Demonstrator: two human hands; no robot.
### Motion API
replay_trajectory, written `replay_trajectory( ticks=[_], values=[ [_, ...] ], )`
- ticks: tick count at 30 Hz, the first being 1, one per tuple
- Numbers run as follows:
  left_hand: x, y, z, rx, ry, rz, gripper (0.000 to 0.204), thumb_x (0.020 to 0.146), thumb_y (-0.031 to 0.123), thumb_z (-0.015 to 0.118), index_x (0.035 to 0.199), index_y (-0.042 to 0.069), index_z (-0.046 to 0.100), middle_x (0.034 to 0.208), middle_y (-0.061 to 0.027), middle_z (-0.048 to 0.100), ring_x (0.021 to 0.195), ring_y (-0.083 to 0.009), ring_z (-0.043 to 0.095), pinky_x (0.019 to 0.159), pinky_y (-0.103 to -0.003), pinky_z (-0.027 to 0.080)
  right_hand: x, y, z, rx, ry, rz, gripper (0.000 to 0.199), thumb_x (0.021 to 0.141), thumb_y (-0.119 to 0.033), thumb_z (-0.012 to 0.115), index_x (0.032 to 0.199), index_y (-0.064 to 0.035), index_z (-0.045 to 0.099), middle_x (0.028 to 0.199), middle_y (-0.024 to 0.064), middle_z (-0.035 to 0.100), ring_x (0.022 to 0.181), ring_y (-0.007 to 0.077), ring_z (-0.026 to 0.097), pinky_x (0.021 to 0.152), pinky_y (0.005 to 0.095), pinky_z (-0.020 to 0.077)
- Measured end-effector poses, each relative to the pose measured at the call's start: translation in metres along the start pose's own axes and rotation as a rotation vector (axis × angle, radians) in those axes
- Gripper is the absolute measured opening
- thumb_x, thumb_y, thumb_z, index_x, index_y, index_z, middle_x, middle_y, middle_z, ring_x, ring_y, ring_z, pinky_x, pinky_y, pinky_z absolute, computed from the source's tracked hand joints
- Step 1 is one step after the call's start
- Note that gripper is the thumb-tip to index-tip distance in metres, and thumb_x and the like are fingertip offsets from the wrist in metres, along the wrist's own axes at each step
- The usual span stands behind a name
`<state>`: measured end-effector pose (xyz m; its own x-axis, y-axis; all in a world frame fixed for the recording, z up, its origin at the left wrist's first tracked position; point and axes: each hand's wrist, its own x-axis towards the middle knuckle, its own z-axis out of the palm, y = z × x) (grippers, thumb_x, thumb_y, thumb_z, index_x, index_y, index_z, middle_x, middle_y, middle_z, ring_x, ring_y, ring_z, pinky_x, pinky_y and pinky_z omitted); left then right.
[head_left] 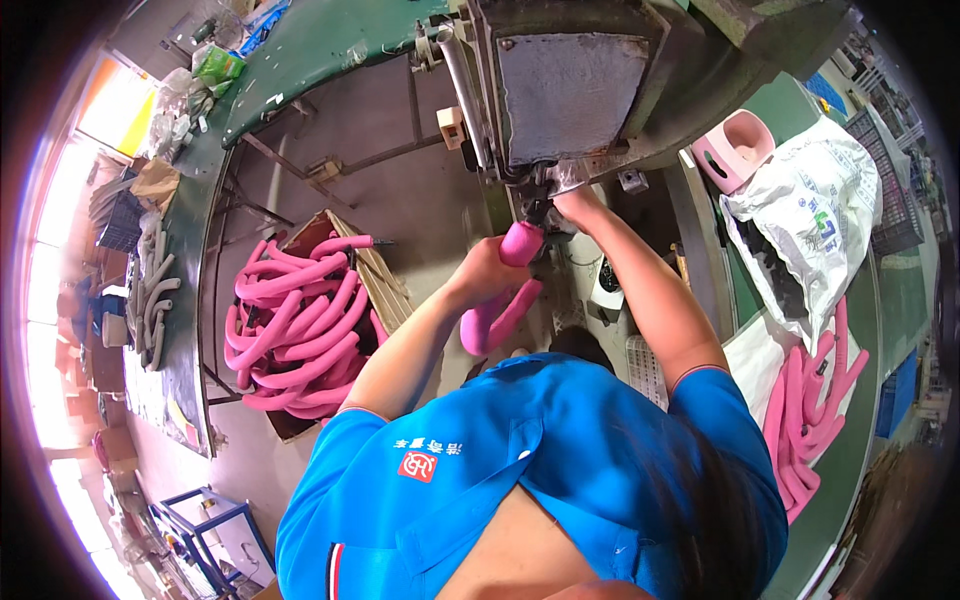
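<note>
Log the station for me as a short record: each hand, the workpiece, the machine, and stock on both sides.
Left hand: closed around a pink foam tube; hand
Right hand: at the machine's lower end; exact grip unclear
Workpiece: bent, free end curling up below the left hand
Machine: grey-panelled body directly ahead, above both hands
Left stock: cardboard box heaped with pink tubes
Right stock: more pink tubes beside a white printed sack

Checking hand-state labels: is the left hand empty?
No, the left hand is closed around a pink tube in front of the machine.
</note>
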<state>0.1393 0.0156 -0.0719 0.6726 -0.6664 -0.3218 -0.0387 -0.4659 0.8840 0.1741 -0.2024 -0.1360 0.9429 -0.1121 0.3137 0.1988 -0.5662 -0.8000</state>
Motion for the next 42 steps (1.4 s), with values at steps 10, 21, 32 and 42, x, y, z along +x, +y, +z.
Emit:
replay_trajectory(
  ticks=[10,21,32,42],
  values=[
    [-0.010,-0.016,-0.020,-0.037,-0.088,0.132,0.038,0.066,0.015,0.073,0.095,0.000,0.053,0.077,-0.0060,0.060,0.069,-0.0142,0.059,0.064,-0.030,0.048,-0.005,0.013,-0.009,-0.148,-0.044,-0.107,0.012,0.086,-0.008,0.045,0.095,-0.0010,0.049,0.094,0.0221,0.053,0.091,0.0413,0.050,0.078,0.0457,0.0404],
    [-0.032,-0.050,-0.014,0.111,0.122,0.127,0.055,0.059,0.012,0.067,0.111,-0.001,0.053,0.079,-0.0093,0.061,0.070,-0.0198,0.061,0.066,-0.034,0.049,-0.011,-0.011,-0.004,-0.084,0.181,-0.158,0.025,0.091,-0.013,0.041,0.109,0.0014,0.051,0.110,0.0205,0.054,0.105,0.0320,0.050,0.090,0.0412,0.0383],
    [-0.050,-0.024,-0.046,0.149,0.016,0.283,0.045,0.062,0.012,0.070,0.103,0.001,0.054,0.074,-0.0066,0.059,0.065,-0.0163,0.058,0.062,-0.031,0.048,-0.027,-0.060,-0.027,0.244,0.073,0.561,0.031,0.091,-0.031,0.047,0.086,-0.0008,0.056,0.075,0.0048,0.055,0.069,0.0165,0.053,0.062,0.0342,0.0452],
    [-0.213,-0.023,-0.114,0.654,0.844,0.157,0.032,0.061,0.014,0.072,0.091,0.008,0.060,0.078,-0.0121,0.062,0.074,-0.0318,0.061,0.063,-0.040,0.047,-0.098,-0.106,0.006,0.590,-0.483,0.588,0.030,0.095,-0.028,0.048,0.072,-0.0088,0.047,0.056,-0.0052,0.035,0.048,0.0021,0.031,0.043,0.0198,0.0214]
  ],
)
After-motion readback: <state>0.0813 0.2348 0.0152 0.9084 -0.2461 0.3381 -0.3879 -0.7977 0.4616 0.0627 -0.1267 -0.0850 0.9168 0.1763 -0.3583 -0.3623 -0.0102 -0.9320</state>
